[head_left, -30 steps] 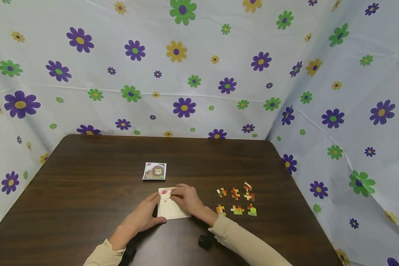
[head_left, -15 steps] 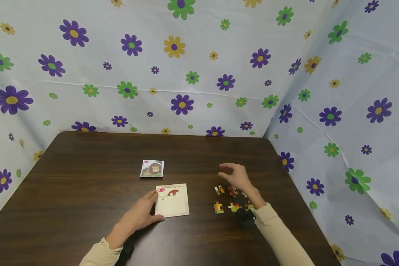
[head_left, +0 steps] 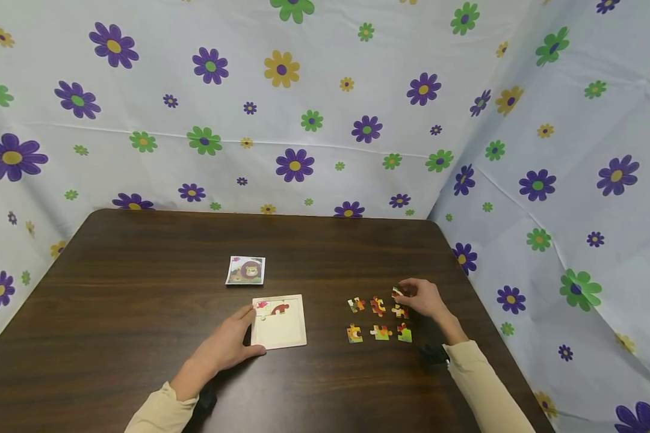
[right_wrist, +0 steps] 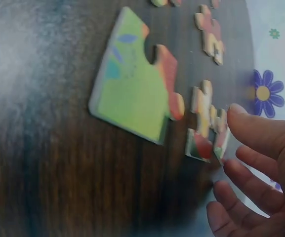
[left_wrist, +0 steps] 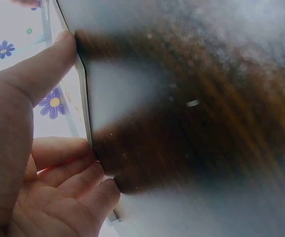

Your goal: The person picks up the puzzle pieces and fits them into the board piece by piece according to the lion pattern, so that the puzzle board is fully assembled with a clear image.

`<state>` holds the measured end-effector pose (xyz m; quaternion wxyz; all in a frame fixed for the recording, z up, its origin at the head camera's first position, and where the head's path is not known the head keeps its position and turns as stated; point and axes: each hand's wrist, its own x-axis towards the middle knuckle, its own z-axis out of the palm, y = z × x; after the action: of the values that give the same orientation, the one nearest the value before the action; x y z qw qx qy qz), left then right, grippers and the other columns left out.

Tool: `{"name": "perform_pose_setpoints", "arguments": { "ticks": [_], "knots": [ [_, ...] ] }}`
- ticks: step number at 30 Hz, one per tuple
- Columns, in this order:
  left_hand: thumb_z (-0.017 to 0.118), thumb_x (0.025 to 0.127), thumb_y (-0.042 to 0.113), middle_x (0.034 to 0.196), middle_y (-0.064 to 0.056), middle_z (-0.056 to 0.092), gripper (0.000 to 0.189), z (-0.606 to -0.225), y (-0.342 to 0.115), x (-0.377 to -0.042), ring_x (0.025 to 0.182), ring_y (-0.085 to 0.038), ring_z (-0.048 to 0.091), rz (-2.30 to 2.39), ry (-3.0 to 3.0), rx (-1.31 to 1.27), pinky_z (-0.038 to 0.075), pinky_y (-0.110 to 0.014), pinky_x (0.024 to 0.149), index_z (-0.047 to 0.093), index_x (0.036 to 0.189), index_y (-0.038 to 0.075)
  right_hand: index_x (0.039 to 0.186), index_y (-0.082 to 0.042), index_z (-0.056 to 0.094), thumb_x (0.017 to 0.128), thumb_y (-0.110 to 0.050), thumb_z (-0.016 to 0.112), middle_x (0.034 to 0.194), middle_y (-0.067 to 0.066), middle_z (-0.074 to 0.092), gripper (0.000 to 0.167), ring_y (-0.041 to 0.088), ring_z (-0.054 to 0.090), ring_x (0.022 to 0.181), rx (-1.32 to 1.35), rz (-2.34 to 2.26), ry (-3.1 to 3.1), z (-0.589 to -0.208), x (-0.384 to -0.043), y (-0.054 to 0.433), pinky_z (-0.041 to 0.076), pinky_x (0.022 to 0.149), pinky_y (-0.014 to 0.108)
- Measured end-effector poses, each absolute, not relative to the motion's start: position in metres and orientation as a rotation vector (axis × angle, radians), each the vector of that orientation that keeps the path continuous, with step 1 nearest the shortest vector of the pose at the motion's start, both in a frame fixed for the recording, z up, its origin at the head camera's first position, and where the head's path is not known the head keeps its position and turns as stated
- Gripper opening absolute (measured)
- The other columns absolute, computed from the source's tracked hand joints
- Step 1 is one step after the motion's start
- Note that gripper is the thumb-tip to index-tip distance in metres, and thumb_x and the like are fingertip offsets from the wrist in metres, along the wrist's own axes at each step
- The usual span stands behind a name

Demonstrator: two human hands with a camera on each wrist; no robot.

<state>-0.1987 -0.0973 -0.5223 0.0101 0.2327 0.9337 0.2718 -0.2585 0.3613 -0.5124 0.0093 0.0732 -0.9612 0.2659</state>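
Note:
My left hand point(head_left: 225, 341) holds the pale wooden puzzle tray point(head_left: 284, 331) at its left side, fingers along the left edge and thumb by the lower left corner. Two joined pieces, with pink and reddish-brown printing, lie along the tray's top. At the far right corner of the loose pieces, my right hand point(head_left: 425, 299) pinches a puzzle piece point(head_left: 397, 291) between thumb and fingers. The right wrist view shows that piece point(right_wrist: 222, 140) tilted up against its neighbour. Closer to that camera lies a green corner piece point(right_wrist: 130, 89).
Several loose puzzle pieces point(head_left: 381, 332) lie in rows right of the tray. Behind the tray is a square lion picture card point(head_left: 246, 271). The dark wooden table point(head_left: 157, 258) ends at a flower-patterned cloth point(head_left: 325, 90) behind and to the right.
My right hand has left the tray, uncovering the reddish-brown piece, and moved right to the far corner of the loose pieces. My left hand stays at the tray. The view has shifted slightly.

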Motion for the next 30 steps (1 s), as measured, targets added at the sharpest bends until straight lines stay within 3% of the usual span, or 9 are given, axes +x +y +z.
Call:
{"name": "perform_pose_setpoints", "arguments": {
  "ticks": [12,19,25,30],
  "knots": [
    [0.086,0.069,0.029,0.133,-0.029,0.049,0.077,-0.523,-0.096,-0.199,0.117,-0.041,0.053,0.819,2.92,0.685,0.046,-0.048,0.095,0.052,0.127,-0.007,0.093,0.001,0.064,0.072,-0.018,0.083,0.083,0.009,0.064,0.034,0.018,0.054,0.067,0.161,0.815,-2.991,-0.517,-0.265,0.359,0.045,0.061,0.033],
    [0.087,0.068,0.028,0.131,-0.029,0.05,0.075,-0.523,-0.096,-0.198,0.116,-0.041,0.054,0.837,2.923,0.714,0.047,-0.047,0.094,0.054,0.125,-0.008,0.086,-0.001,0.064,0.079,-0.009,0.077,0.075,0.006,0.064,0.017,0.014,0.058,0.062,0.099,0.967,-2.937,-0.511,-0.264,0.353,0.046,0.056,0.028],
    [0.087,0.068,0.028,0.132,-0.029,0.049,0.077,-0.522,-0.095,-0.198,0.117,-0.041,0.054,0.827,2.918,0.7,0.046,-0.048,0.095,0.053,0.126,-0.008,0.089,-0.002,0.066,0.086,-0.01,0.071,0.075,0.006,0.067,0.01,0.019,0.064,0.065,0.127,1.137,-2.889,-0.495,-0.264,0.342,0.049,0.057,0.03],
    [0.087,0.068,0.028,0.133,-0.029,0.049,0.076,-0.521,-0.095,-0.198,0.117,-0.041,0.053,0.827,2.914,0.682,0.045,-0.048,0.096,0.054,0.126,-0.007,0.091,-0.002,0.067,0.087,-0.01,0.07,0.076,0.006,0.068,0.01,0.032,0.066,0.07,0.222,1.26,-2.873,-0.483,-0.265,0.326,0.052,0.059,0.032]
  ]
}}
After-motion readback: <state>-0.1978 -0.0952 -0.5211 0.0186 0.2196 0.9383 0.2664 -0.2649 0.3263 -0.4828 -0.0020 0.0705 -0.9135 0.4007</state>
